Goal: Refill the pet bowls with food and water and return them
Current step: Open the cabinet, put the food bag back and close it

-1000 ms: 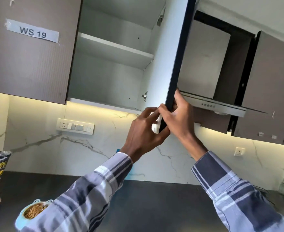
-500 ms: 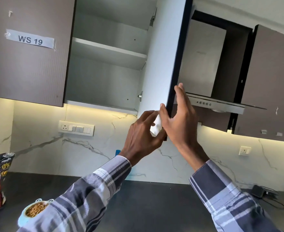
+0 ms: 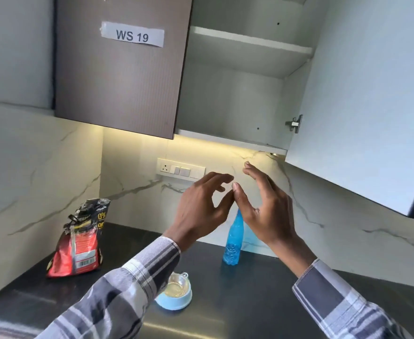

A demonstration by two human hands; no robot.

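Both hands hang in the air in front of the marble wall, holding nothing. The left hand [image 3: 201,206] has its fingers loosely spread and relaxed; the right hand [image 3: 264,206] is likewise released, fingers straight, its thumb close to the left fingertips. Below them on the dark tabletop [image 3: 250,302] stands a light blue pet bowl [image 3: 176,293] (its clear inner dish looks partly hidden by the left sleeve), and behind it, well apart, a blue water bottle [image 3: 233,243] stands upright near the wall. A red and black food bag [image 3: 79,243] sits upright to the left. Above, the cupboard door [image 3: 362,94] stands open beside a closed door labelled WS 19 [image 3: 132,35]
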